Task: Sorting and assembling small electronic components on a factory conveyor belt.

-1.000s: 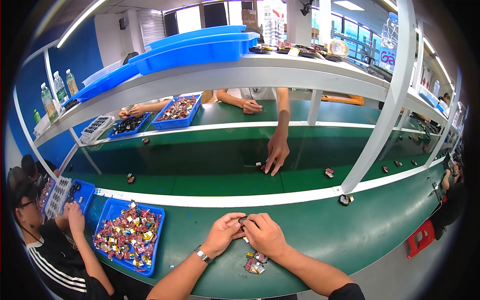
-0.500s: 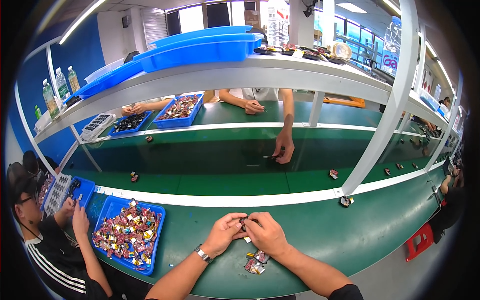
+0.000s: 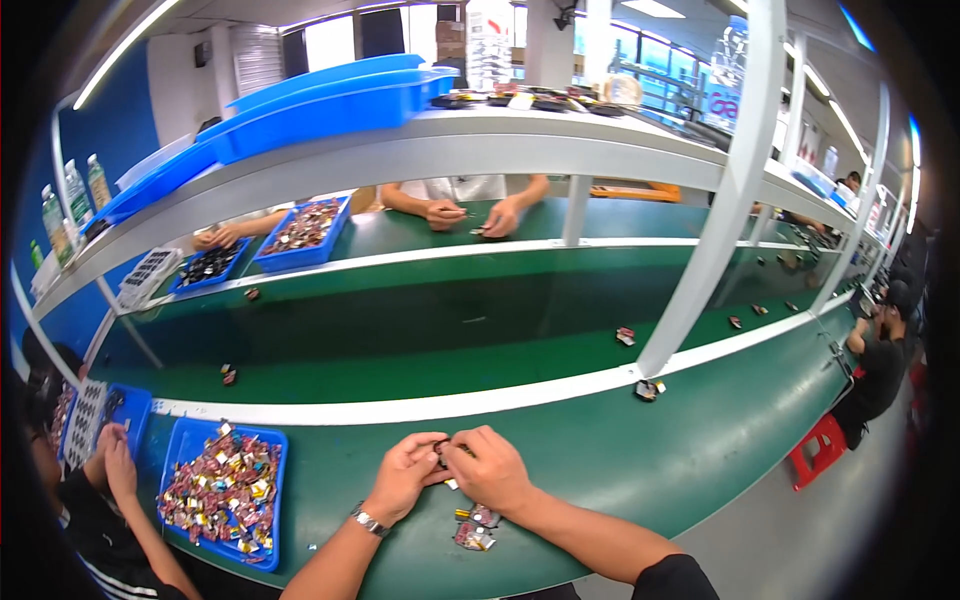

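My left hand (image 3: 400, 478) and my right hand (image 3: 490, 470) meet above the green bench, fingers pinched together. Between the fingertips is a small dark electronic part (image 3: 441, 456), mostly covered by the fingers. A little white piece shows just below it. Closer to me on the bench lie a few small circuit boards (image 3: 474, 536) with red, yellow and silver parts. To the left of my hands stands a blue tray (image 3: 282, 490) heaped with similar small boards (image 3: 222, 490).
A white rail (image 3: 400, 408) divides my bench from a green belt (image 3: 450, 350) carrying scattered boards. One dark part (image 3: 647, 390) sits by a slanted white post (image 3: 715, 210). A shelf (image 3: 450, 150) spans above. Co-workers sit at left, across and far right, near a red stool (image 3: 818, 452).
My view has swung right, so everything sits further left. The co-worker across has drawn an outstretched hand back from the belt to their own bench. My hands remain together on the dark part.
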Action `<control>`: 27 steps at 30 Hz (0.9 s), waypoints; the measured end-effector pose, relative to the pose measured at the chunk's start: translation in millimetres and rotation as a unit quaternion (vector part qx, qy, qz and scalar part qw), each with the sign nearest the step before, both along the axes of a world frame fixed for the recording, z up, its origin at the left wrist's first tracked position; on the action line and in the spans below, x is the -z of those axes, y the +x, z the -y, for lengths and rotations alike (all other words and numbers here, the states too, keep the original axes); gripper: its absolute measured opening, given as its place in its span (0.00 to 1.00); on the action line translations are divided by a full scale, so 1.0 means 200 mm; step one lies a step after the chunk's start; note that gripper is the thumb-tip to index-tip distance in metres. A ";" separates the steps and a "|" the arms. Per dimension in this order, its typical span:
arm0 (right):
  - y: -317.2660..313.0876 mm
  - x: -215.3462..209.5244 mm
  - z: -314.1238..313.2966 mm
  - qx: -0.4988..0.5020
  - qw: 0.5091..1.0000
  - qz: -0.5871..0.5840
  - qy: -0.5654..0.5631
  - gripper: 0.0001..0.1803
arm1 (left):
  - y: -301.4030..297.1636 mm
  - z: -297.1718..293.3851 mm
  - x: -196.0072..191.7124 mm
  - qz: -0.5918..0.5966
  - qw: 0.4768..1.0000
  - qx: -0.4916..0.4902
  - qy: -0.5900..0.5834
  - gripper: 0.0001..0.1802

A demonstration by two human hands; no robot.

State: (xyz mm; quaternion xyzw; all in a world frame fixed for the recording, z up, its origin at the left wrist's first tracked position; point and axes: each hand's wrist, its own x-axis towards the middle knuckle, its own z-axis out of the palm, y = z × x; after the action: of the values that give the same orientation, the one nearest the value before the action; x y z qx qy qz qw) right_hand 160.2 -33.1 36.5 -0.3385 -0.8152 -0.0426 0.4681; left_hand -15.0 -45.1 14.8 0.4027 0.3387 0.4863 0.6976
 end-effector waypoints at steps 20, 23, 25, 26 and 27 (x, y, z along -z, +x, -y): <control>0.04 0.02 -0.40 0.073 0.995 -0.060 -0.037 0.15 | -0.02 -0.02 -0.04 -0.068 0.985 -0.127 0.098 0.24; 0.19 0.13 -0.68 0.157 0.982 -0.091 -0.051 0.15 | -0.04 -0.07 0.01 -0.121 0.975 -0.153 0.110 0.17; 0.24 0.14 -0.77 0.170 0.969 -0.116 -0.134 0.14 | -0.04 -0.08 0.01 -0.120 0.975 -0.161 0.099 0.15; 0.23 0.14 -0.81 0.181 0.966 -0.106 -0.150 0.15 | -0.05 -0.08 0.02 -0.118 0.975 -0.162 0.094 0.12; 0.23 0.14 -0.83 0.193 0.963 -0.095 -0.164 0.16 | -0.06 -0.08 0.02 -0.122 0.974 -0.168 0.089 0.12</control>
State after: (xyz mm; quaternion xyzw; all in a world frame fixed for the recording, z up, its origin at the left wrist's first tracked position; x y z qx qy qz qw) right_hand 205.8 133.1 8.2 -0.5638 -0.6820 0.0351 0.4645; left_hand -27.4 -29.8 10.3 0.4567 0.4392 0.5718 0.5211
